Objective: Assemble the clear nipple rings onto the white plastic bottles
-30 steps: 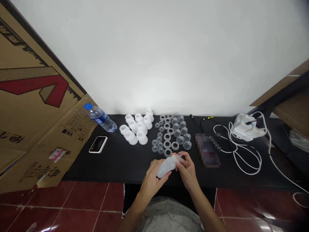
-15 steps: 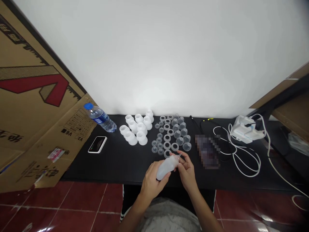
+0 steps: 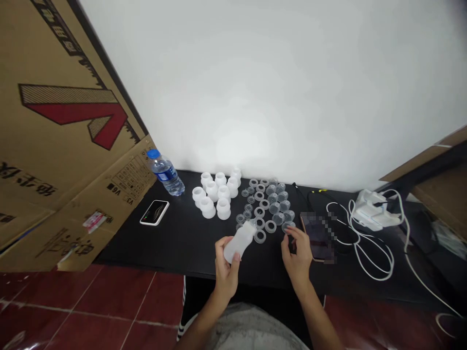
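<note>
My left hand [image 3: 226, 272] is wrapped round a frosted white baby bottle [image 3: 239, 244], tilted with its collar and top up and to the right. My right hand [image 3: 298, 253] is over the table, its thumb and fingers apart. Its fingertips reach the nearest clear dome cap [image 3: 288, 226], at the front of a cluster of such caps. Left of the caps lie several translucent rings [image 3: 270, 226] and small clear nipple-like pieces [image 3: 248, 207]. The bottle partly hides the nearest of these pieces.
White wide-necked bottles [image 3: 223, 209] stand upright in a group at the back. A water bottle [image 3: 168, 177] and white-framed device [image 3: 155, 213] are left, beside a large carton [image 3: 120, 180]. A phone [image 3: 317, 236], white cable [image 3: 375, 279] and white adapter [image 3: 370, 209] lie right.
My right hand has left the bottle's top and moved right to the dome caps. My left hand keeps the bottle, shifted slightly left. The view has turned a little left.
</note>
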A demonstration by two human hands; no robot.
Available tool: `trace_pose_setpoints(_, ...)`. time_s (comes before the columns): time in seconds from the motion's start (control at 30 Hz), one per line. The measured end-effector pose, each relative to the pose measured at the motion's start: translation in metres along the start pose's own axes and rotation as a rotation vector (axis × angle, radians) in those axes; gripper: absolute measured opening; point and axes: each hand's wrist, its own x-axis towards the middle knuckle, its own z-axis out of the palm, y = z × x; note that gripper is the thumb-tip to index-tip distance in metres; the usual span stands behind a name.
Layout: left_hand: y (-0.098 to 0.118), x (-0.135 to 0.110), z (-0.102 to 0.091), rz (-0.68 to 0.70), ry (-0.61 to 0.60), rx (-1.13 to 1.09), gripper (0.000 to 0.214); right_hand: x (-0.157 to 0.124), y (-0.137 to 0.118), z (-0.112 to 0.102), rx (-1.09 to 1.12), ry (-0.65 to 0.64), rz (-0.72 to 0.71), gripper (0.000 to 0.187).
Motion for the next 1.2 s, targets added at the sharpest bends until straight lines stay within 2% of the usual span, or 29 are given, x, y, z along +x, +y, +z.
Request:
trace_pose_setpoints(0.07, 0.0, 0.002, -0.002, -0.057, 0.017, -0.095, 0.054, 0.006, 0.007, 0.002, -0.165, 0.022, -0.032, 0.033)
trace_pose_setpoints(0.13, 0.0, 0.004, -0.003, -0.079, 0.015, -0.151, 0.054, 0.006, 0.012, 0.004, -0.27, -0.026, -0.039, 0.043)
trace_pose_setpoints(0.23, 0.001, 0.006, -0.004, -0.061, -0.025, -0.169, 0.051, -0.001, 0.015, 0.006, -0.324, -0.068, -0.043, 0.039)
trace_pose_setpoints(0.4, 0.003, 0.007, -0.001, -0.027, -0.149, -0.128, 0.047, -0.008, 0.014, 0.005, -0.26, -0.044, 0.091, 0.037)
trace_pose_setpoints(0.57, 0.008, 0.007, -0.001, 0.047, -0.237, 0.065, 0.042, -0.003, 0.014, 0.001, -0.193, -0.067, 0.269, 0.042)
trace_pose_setpoints(0.77, 0.012, 0.008, -0.003, 0.057, -0.305, 0.175, 0.037, -0.004, 0.017, 0.0, -0.147, -0.059, 0.262, 0.043)
trace_pose_setpoints(0.83, 0.009, 0.007, -0.002, 0.03, -0.28, 0.156, 0.039, -0.004, 0.017, 0.001, -0.123, -0.029, 0.227, 0.041)
trace_pose_setpoints(0.93, 0.003, 0.007, -0.001, 0.005, -0.148, 0.099, 0.044, -0.004, 0.016, 0.001, -0.069, 0.027, 0.16, 0.034)
trace_pose_setpoints(1.07, 0.001, 0.009, 0.001, -0.038, -0.003, -0.066, 0.053, -0.003, 0.015, -0.001, -0.039, 0.039, 0.128, 0.029)
trace_pose_setpoints(1.2, 0.005, 0.021, 0.0, -0.159, -0.021, -0.284, 0.063, -0.002, 0.015, -0.002, -0.027, 0.039, 0.146, 0.029)
